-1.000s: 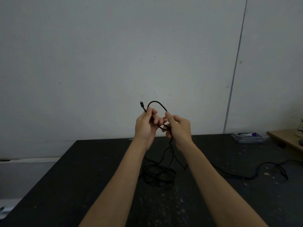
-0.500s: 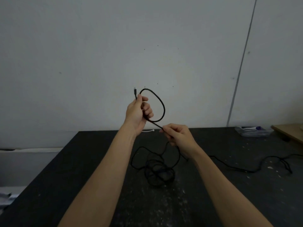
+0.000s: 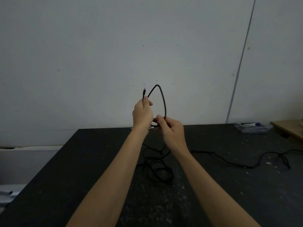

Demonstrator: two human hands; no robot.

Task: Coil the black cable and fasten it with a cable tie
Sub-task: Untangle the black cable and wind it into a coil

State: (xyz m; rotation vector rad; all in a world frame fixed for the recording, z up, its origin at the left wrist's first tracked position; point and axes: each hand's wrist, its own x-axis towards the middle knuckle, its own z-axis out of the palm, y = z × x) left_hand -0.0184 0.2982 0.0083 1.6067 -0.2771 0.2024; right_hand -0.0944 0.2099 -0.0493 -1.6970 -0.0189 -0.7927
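Note:
A thin black cable (image 3: 162, 97) rises in a narrow loop above my hands, held up in front of the wall. My left hand (image 3: 142, 113) grips the loop's base, with the plug end sticking up past the thumb. Just right of it and a little lower, my right hand (image 3: 171, 130) pinches the cable where it comes down from the loop. The slack hangs to a loose tangle (image 3: 158, 171) on the black table (image 3: 68, 185). A small white piece, perhaps the cable tie (image 3: 152, 127), shows on the table behind my left wrist, mostly hidden.
More black cable (image 3: 246, 166) trails across the table to the right edge. A clear plastic tray (image 3: 253, 127) sits at the back right beside a wooden board (image 3: 288, 128). The grey wall stands close behind the table. White papers (image 3: 6, 194) lie low at the left.
My right hand has come up and left to meet my left hand, drawing more cable in. The loop has gone from round to tall and narrow.

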